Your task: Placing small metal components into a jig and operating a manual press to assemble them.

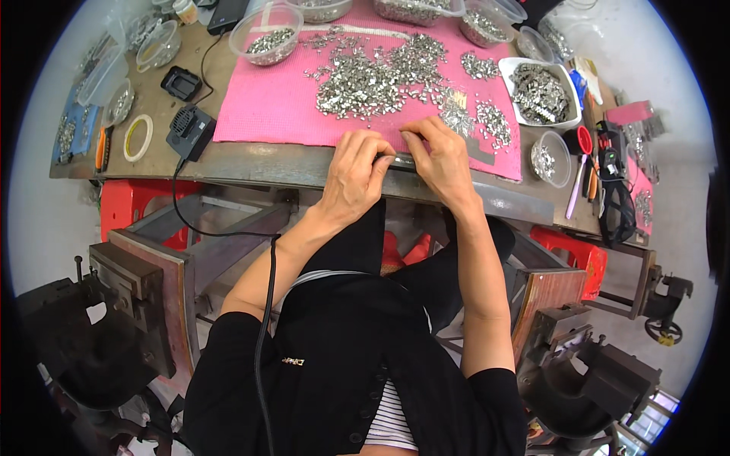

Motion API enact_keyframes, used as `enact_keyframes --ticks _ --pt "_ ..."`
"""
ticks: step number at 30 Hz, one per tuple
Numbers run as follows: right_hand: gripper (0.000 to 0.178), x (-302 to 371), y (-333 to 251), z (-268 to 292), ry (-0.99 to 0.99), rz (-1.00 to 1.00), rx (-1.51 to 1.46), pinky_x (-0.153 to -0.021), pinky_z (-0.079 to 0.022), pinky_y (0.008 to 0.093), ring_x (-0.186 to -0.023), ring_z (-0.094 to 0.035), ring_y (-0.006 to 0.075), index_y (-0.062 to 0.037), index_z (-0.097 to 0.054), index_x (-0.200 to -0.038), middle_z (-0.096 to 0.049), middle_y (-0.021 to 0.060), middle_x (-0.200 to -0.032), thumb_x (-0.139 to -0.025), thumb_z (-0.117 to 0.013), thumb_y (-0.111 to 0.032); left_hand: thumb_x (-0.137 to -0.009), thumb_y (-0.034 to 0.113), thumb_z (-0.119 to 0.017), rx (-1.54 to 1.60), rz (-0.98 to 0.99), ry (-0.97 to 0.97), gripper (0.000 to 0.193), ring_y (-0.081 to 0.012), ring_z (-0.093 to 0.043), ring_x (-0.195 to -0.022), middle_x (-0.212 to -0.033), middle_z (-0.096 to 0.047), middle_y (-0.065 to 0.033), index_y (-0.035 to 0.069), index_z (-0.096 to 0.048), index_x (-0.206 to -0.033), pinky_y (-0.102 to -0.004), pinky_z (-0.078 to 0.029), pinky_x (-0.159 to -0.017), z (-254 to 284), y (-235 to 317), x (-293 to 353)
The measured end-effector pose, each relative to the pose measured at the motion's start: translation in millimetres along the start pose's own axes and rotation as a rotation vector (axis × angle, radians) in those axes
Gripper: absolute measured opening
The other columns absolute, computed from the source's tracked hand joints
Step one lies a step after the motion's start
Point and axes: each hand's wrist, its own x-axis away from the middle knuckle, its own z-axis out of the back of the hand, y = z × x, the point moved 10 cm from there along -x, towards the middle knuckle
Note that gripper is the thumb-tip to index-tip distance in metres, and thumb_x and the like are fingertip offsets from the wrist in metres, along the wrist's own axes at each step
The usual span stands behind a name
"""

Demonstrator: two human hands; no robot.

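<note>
At the front edge of the table, my left hand (354, 169) is closed, its thumb and fingers pressed together. My right hand (442, 158) is beside it, with its index finger and thumb curled close to each other. Between the two hands, a short dark bar (403, 163) with small shiny bits on it lies along the edge. What each hand pinches is too small or hidden. Just beyond the fingers, a large heap of small silvery metal pieces (365, 87) is spread on a pink mat (266, 114). Smaller piles (494, 125) lie to its right.
A white tray (505, 72) of metal parts and a clear tub (561, 175) stand right of the mat. To the left are a black power adapter (190, 132), whose cable runs past my left arm, and a tape roll (138, 138). Vises (125, 296) flank me.
</note>
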Motion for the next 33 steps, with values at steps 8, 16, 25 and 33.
enact_keyframes --ticks 8,16,25,33 --pt "0.012 -38 5 -29 0.023 0.045 0.169 -0.069 -0.053 0.0425 -0.079 -0.067 0.0333 -0.0034 -0.072 -0.098 -0.065 0.0144 -0.087 -0.089 -0.072 -0.011 -0.079 0.002 -0.073 -0.146 -0.16 -0.008 0.019 -0.0323 -0.058 -0.092 -0.093 -0.06 -0.0107 0.004 -0.063 -0.094 -0.0436 -0.048 -0.084 3 17 -3" --pt "0.011 -42 6 -37 -0.003 0.085 0.207 -0.077 -0.051 0.0465 -0.083 -0.065 0.0352 -0.0037 -0.066 -0.087 -0.065 0.0137 -0.088 -0.085 -0.072 -0.012 -0.078 0.002 -0.076 -0.08 -0.147 -0.018 0.017 -0.0321 -0.06 -0.093 -0.095 -0.064 -0.0105 0.003 -0.065 -0.092 -0.0435 -0.049 -0.089 6 14 -5" --pt "0.013 -11 34 -6 -0.126 -0.201 0.06 -0.071 -0.053 0.0448 -0.078 -0.068 0.0351 0.0007 -0.069 -0.087 -0.068 0.0177 -0.083 -0.085 -0.073 -0.012 -0.085 0.009 -0.074 -0.115 -0.08 0.029 0.009 -0.0279 -0.06 -0.09 -0.089 -0.068 -0.0063 0.007 -0.072 -0.094 -0.0414 -0.045 -0.082 25 -14 -21" --pt "0.011 -8 16 -3 -0.071 0.024 0.157 -0.067 -0.05 0.0398 -0.074 -0.064 0.0282 -0.0052 -0.074 -0.094 -0.064 0.0115 -0.078 -0.085 -0.076 -0.01 -0.085 0.021 -0.078 -0.471 -0.017 -0.036 0.015 -0.0222 -0.057 -0.091 -0.088 -0.064 -0.0014 0.015 -0.078 -0.099 -0.0416 -0.035 -0.098 22 -43 -45"
